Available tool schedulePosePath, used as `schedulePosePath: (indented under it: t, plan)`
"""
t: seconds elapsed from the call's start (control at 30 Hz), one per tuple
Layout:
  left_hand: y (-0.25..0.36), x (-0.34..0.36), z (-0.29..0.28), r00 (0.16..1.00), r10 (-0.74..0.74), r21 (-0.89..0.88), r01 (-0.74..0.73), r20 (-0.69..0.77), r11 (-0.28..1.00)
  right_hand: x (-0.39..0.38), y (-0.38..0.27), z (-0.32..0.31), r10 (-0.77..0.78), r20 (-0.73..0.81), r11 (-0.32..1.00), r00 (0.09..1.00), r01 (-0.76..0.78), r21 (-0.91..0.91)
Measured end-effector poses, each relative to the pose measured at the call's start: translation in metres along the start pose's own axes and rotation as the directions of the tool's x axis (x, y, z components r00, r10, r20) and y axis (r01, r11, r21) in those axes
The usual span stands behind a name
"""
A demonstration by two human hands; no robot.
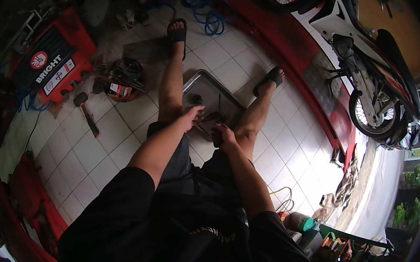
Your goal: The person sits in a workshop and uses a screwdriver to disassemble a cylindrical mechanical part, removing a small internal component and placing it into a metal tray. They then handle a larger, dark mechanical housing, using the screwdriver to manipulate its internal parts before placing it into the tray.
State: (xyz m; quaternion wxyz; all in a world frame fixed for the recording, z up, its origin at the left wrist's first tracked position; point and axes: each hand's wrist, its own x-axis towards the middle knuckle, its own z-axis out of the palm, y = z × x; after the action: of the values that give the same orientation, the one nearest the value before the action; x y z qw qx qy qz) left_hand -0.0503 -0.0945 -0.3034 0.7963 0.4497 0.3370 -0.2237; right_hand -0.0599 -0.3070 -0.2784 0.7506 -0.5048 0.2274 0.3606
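Both my hands are over a grey metal tray (198, 77) on the floor between my legs. My left hand (191, 118) has its fingers bent beside a small dark part (212, 116); whether it grips that part or something else is too dim to make out. Close by on the right, my right hand (225, 136) is closed with the thumb pressed in, and what it holds is hidden. In the tray lie a small dark metal piece (196, 99) and a thin dark rod (219, 101).
A black-headed mallet (86, 113) lies on the tiles at left, near a container of dark parts (126, 78) and a red machine (54, 58). A red lift platform (299, 58) with a motorcycle (370, 71) runs along the right. Blue hose (209, 18) coils ahead. A green rack (345, 255) stands at lower right.
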Motion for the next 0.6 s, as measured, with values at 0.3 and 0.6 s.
schedulePosePath:
  t: [0.3,0.6]
  plan:
    - [-0.004,0.01,0.001,1.0,-0.008,0.041,0.008,-0.003,0.999,-0.004,-0.004,0.005,-0.005,-0.026,1.0,1.0,0.005,-0.008]
    - [-0.001,0.011,-0.002,0.999,-0.022,0.002,0.022,0.039,1.0,0.004,-0.002,0.003,0.048,-0.008,0.999,0.999,-0.048,0.004]
